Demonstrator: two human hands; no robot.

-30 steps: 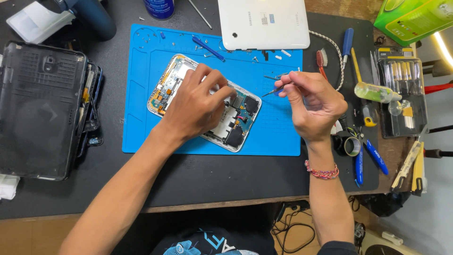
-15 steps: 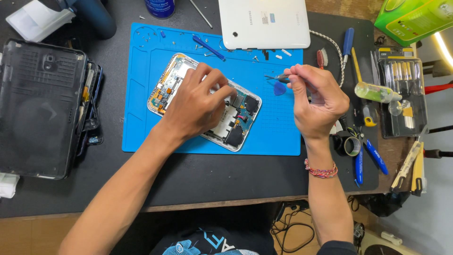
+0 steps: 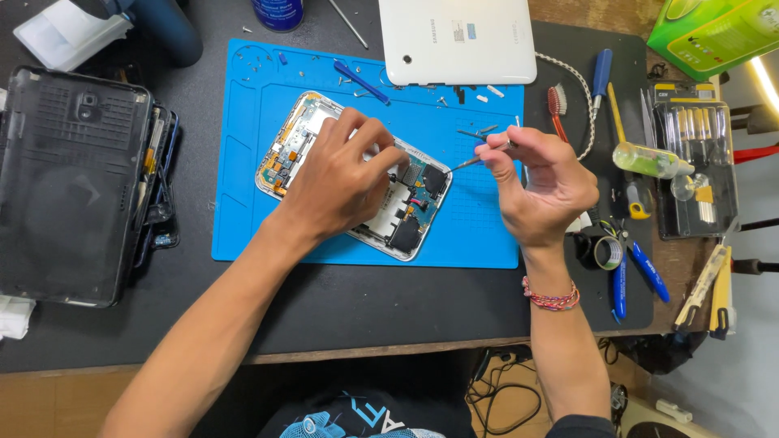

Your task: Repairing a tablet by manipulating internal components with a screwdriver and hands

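— What's on the dark counter (image 3: 341,308)?

— A blue rubber work mat (image 3: 479,235), and on it an opened tablet with its circuit boards bare (image 3: 414,203), lying at a slant.

— And the 2 hands?

— The left hand (image 3: 341,182) rests flat on the tablet, fingers curled down, its grip holding nothing I can see. The right hand (image 3: 540,182), just beside it, pinches thin metal tweezers (image 3: 466,162), tip near the tablet's edge.

Blue mat (image 3: 260,219), white tablet back (image 3: 454,36), green box (image 3: 714,32).
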